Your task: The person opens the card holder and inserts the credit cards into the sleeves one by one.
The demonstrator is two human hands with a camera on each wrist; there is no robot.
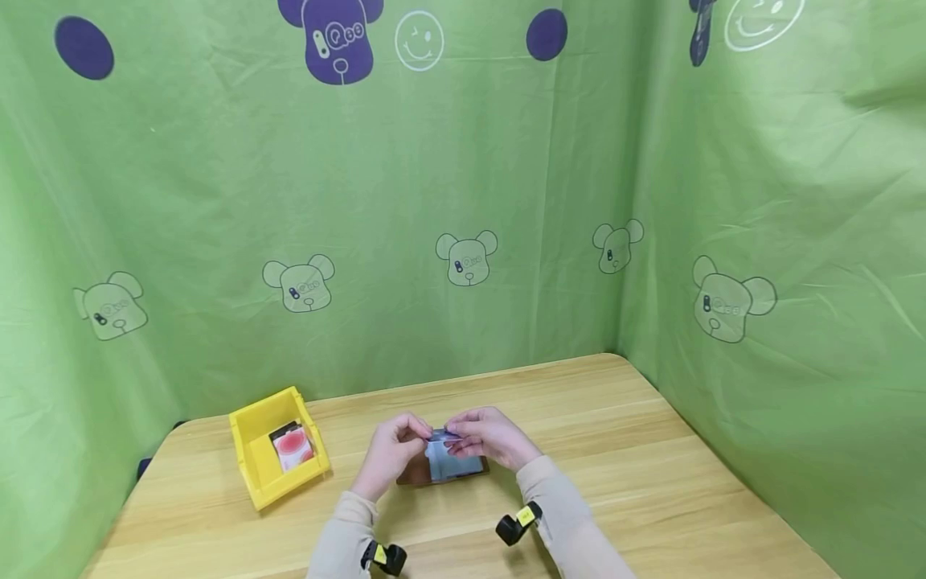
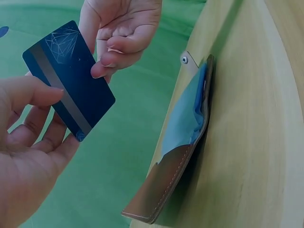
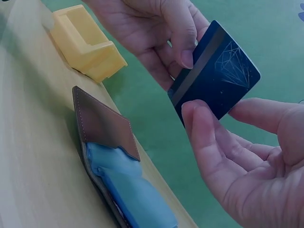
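Both hands hold a dark blue card [image 2: 78,71] with a grey stripe and white geometric lines, raised over the table. My left hand [image 1: 391,452] pinches it near the striped end, thumb on the face and fingers behind. At the opposite end, the fingers and thumb of my right hand [image 1: 495,438] grip the card's edge. Below them a brown leather card holder [image 2: 159,185] lies spread open, with light blue plastic sleeves [image 2: 183,116] inside. A strap with a metal snap [image 2: 185,60] sticks out at its far side.
A yellow bin [image 1: 255,454] stands on the wooden table [image 1: 608,434] to the left of the hands. Inside it lie a red-and-white flat item [image 1: 292,447] and something black. Green printed curtains [image 1: 405,177] close off the back and sides.
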